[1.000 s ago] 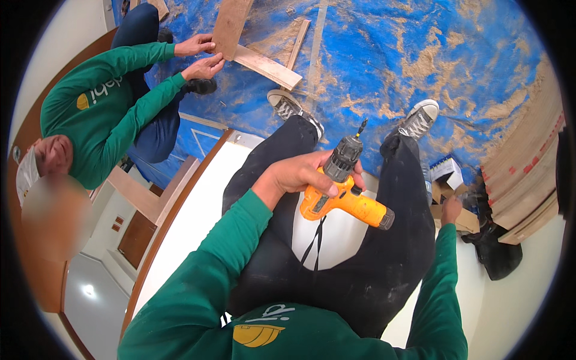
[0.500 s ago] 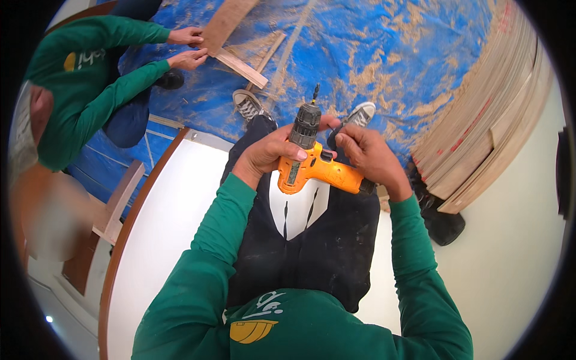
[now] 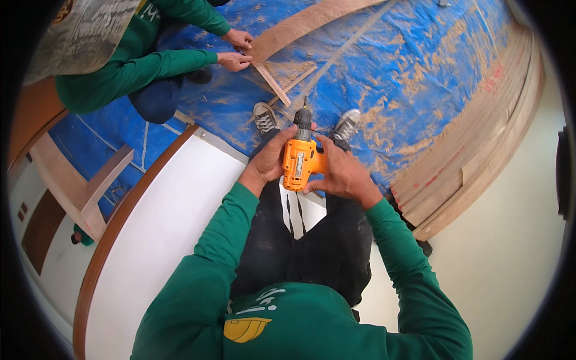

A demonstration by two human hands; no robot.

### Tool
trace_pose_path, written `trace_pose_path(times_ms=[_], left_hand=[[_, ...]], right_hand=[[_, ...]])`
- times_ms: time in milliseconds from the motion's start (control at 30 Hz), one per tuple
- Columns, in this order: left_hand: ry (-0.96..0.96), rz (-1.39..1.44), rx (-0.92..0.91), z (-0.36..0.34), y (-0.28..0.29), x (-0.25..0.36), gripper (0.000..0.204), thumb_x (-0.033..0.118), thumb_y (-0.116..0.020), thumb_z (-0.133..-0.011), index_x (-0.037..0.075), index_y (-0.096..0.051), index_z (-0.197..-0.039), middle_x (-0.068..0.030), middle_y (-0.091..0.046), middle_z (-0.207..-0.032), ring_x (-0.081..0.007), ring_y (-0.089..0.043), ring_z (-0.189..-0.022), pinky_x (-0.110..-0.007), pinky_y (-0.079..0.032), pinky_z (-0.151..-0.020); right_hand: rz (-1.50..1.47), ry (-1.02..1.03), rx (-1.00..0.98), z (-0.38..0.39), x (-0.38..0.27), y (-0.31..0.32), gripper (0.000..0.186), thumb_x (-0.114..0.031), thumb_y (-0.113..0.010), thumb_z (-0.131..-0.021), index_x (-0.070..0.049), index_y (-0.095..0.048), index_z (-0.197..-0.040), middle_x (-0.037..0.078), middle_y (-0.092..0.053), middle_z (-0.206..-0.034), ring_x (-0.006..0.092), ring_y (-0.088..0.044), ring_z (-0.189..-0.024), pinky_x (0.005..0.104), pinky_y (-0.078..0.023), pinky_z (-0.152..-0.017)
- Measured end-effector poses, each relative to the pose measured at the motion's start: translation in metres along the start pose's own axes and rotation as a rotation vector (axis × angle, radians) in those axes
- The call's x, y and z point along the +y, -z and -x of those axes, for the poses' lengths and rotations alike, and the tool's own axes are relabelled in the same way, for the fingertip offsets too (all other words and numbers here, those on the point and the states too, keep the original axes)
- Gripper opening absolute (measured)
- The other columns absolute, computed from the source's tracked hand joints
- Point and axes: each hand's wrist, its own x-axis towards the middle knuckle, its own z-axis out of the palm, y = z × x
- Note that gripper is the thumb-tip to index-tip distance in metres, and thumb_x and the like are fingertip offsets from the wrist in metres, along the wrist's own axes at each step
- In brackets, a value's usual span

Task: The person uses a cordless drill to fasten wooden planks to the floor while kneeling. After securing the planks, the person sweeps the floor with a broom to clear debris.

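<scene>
An orange and black cordless drill [image 3: 296, 170] is held above my lap, its black chuck [image 3: 303, 126] and thin bit pointing away from me. My left hand [image 3: 267, 161] is closed against the left side of the drill, by the chuck and the front of the body. On the other side, my right hand [image 3: 348, 173] wraps around the handle, which it largely hides. The trigger area shows only in part between the right fingers.
A co-worker's hands [image 3: 237, 51] hold a curved wooden board [image 3: 300, 27] at the far left. Wood strips lie on the sawdust-covered blue tarp [image 3: 384, 78]. Stacked curved boards [image 3: 474, 150] are on the right. A white panel with brown edging [image 3: 129, 210] stands left of my legs.
My right hand has moved from beside the chuck to the drill's handle. The drill has turned so its body faces up more. The co-worker and board appear shifted right as the view moved.
</scene>
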Motion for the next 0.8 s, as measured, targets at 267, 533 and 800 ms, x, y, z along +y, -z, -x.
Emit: trace_pose_path(times_ms=[267,533,800], left_hand=[[-0.23,-0.395,0.476,-0.008,0.097,-0.011,0.046,-0.001,-0.067,-0.098,-0.002,-0.054,-0.142,-0.0135,-0.063,-0.138,-0.0241,-0.074,-0.109,-0.032,-0.063,-0.091],[-0.166,-0.155,0.521,-0.083,0.117,-0.037,0.035,0.026,-0.072,-0.104,0.003,-0.065,-0.13,-0.0008,-0.066,-0.098,-0.0123,-0.066,-0.081,-0.024,-0.054,-0.069],[-0.504,0.656,0.252,-0.064,0.116,-0.002,0.024,0.023,-0.067,-0.107,0.005,-0.069,-0.122,-0.0028,-0.068,-0.102,-0.0176,-0.068,-0.094,-0.027,-0.06,-0.082]], right_hand=[[-0.782,-0.164,0.165,-0.033,0.025,-0.061,0.059,-0.021,-0.084,-0.09,-0.004,-0.053,-0.137,0.01,-0.073,-0.105,0.0216,-0.072,-0.096,0.0367,-0.056,-0.088],[-0.736,-0.224,0.092,-0.061,0.041,-0.033,0.021,-0.006,-0.075,-0.087,-0.004,-0.069,-0.106,0.001,-0.068,-0.093,0.0121,-0.066,-0.084,0.0307,-0.054,-0.075],[-0.798,-0.272,0.139,-0.069,-0.022,-0.044,0.021,-0.011,-0.075,-0.091,-0.003,-0.068,-0.109,0.002,-0.068,-0.086,0.0127,-0.066,-0.071,0.0298,-0.053,-0.066]])
